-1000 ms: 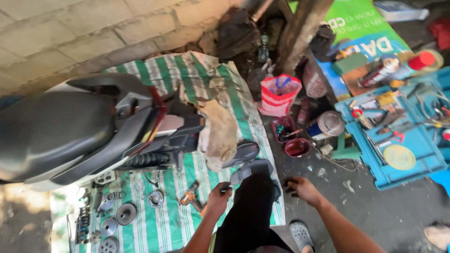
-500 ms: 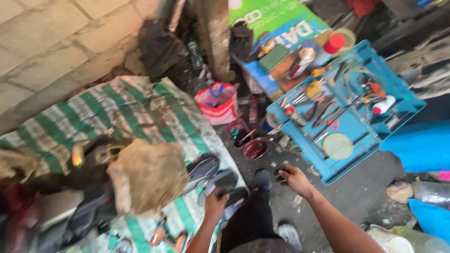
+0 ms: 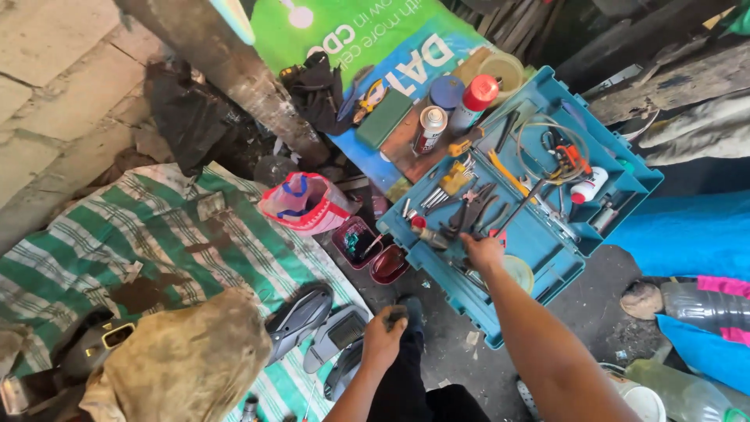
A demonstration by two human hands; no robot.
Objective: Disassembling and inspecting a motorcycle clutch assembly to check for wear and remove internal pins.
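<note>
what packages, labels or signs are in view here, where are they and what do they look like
Banner sheet: spread on the ground at the top, green and blue with white lettering.
Spray can: on the banner beside the blue toolbox, white cylinder with red label.
Red-capped can: next to it, pale body.
Small white bottle: inside the toolbox, red tip.
Plastic bag: left of the toolbox, pink with blue print.

Blue plastic toolbox [image 3: 625, 168], matt; woven striped cloth [image 3: 117, 242]; glossy plastic panels [image 3: 301, 316].
</note>
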